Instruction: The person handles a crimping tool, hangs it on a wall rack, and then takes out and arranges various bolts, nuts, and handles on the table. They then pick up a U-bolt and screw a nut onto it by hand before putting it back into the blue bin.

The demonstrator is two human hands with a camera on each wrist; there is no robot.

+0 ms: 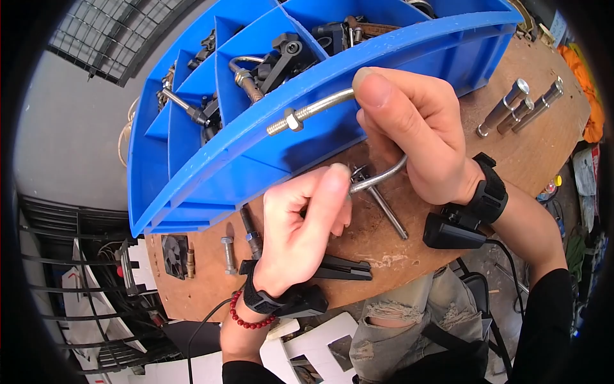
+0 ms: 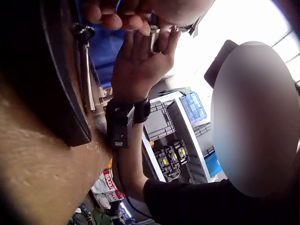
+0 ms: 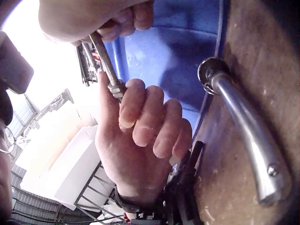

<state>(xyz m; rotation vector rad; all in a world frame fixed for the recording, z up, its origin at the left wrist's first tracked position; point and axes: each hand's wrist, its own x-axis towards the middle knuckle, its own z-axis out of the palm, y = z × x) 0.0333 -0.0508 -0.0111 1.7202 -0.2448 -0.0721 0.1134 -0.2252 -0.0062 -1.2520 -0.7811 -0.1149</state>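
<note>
A silvery U-bolt [image 1: 323, 104] is held up between both hands, in front of the blue bin. My right hand [image 1: 422, 131] grips its bend, thumb on top. The upper leg points left and carries a hex nut [image 1: 293, 120] near its threaded end. My left hand [image 1: 300, 221] pinches the end of the lower leg between thumb and curled fingers. In the right wrist view another nut [image 3: 116, 89] shows right at the left fingertips. Beneath the hands a metal rod with a crosspiece [image 1: 387, 211] lies on the wooden table [image 1: 409, 253].
The divided blue bin [image 1: 320, 131] holds clamps, bolts and other hardware. Several metal pins [image 1: 505, 109] stand at the right. On the left lie a bolt [image 1: 228, 255], a small black fan [image 1: 174, 256] and a brass-coloured fitting [image 1: 190, 262]. A black clamp-like piece [image 1: 342, 267] lies near the front edge.
</note>
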